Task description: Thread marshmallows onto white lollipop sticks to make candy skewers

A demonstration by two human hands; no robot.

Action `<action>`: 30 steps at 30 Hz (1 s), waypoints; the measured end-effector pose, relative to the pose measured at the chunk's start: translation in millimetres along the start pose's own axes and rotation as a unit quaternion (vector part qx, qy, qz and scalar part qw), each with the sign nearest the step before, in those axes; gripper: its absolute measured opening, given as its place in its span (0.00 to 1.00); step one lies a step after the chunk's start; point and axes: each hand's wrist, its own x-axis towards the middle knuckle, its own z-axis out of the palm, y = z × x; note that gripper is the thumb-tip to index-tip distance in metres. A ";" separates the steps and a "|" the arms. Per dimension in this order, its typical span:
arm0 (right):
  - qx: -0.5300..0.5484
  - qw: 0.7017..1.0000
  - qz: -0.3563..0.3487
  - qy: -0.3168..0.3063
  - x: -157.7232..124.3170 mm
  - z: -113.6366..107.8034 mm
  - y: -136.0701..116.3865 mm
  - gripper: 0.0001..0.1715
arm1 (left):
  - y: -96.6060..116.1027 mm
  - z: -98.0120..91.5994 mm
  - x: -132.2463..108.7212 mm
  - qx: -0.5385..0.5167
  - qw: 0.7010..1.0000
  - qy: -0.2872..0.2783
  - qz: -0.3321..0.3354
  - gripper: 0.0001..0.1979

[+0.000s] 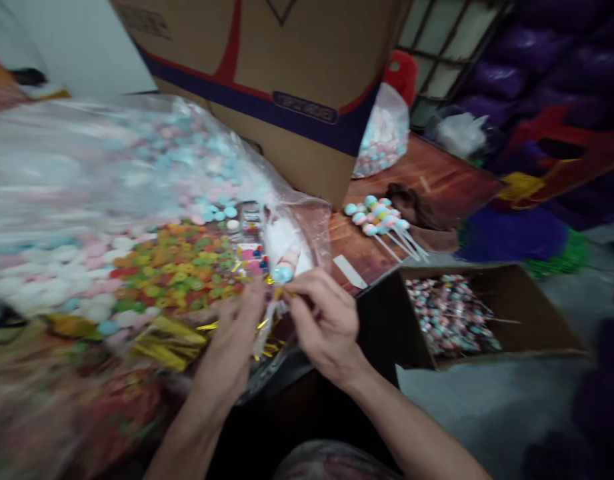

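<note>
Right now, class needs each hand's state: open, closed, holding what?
Left hand: fingers blurred; grip cannot be told.
Right hand: closed, pinching the wrapped candy at its neck.

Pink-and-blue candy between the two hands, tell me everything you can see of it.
The small rounded pink-and-blue candy looks glossy, perhaps wrapped in clear plastic. It leans slightly, blue part below pink. Just beneath, a shiny gold strip shows where the bare right hand pinches; the bare left hand is alongside. Blur hides any stick.
</note>
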 end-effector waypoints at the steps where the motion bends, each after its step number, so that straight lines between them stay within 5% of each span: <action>1: 0.018 0.999 0.025 0.008 -5.0 -1.9 -1.2 0.08 | -1.9 3.5 -2.0 0.014 1.000 -0.012 -0.025 0.10; 3: 0.044 0.993 0.112 0.017 -17.1 -7.7 -1.4 0.08 | -5.8 12.6 -4.8 -0.005 0.995 -0.066 -0.079 0.10; 6: 0.082 0.966 0.246 -0.010 -38.8 -20.6 1.3 0.10 | -12.3 29.2 -8.5 -0.007 0.994 -0.047 -0.097 0.14; 9: 0.093 0.941 0.323 -0.040 -60.9 -39.7 5.0 0.11 | -15.6 40.1 -9.8 0.128 0.986 -0.102 -0.035 0.13; 11: 0.124 0.923 0.363 0.022 -71.7 -58.7 10.9 0.13 | -13.8 37.7 -2.7 0.221 0.962 -0.151 0.052 0.11; 13: 0.161 0.894 0.393 0.141 -76.3 -83.3 21.6 0.12 | -8.8 26.3 15.3 0.296 0.941 -0.111 0.124 0.08; 16: 0.184 0.849 0.407 0.284 -71.1 -119.6 42.8 0.12 | 1.5 0.5 57.7 0.459 0.873 0.067 0.149 0.14; 19: 0.175 0.846 0.416 0.284 -56.9 -131.5 55.1 0.17 | 8.2 -19.0 98.9 0.608 0.776 0.144 0.090 0.19; 21: 0.172 0.865 0.397 0.252 -47.6 -120.1 53.3 0.16 | 8.7 -25.1 117.0 0.647 0.745 0.156 0.052 0.18; 25: 0.178 0.919 0.311 0.162 -37.5 -73.5 38.5 0.13 | 4.9 -33.9 131.2 0.590 0.785 0.177 0.069 0.10; 30: 0.137 0.953 0.264 -0.062 -30.6 -26.3 29.0 0.11 | 6.6 -55.2 130.6 0.427 0.876 0.173 0.143 0.09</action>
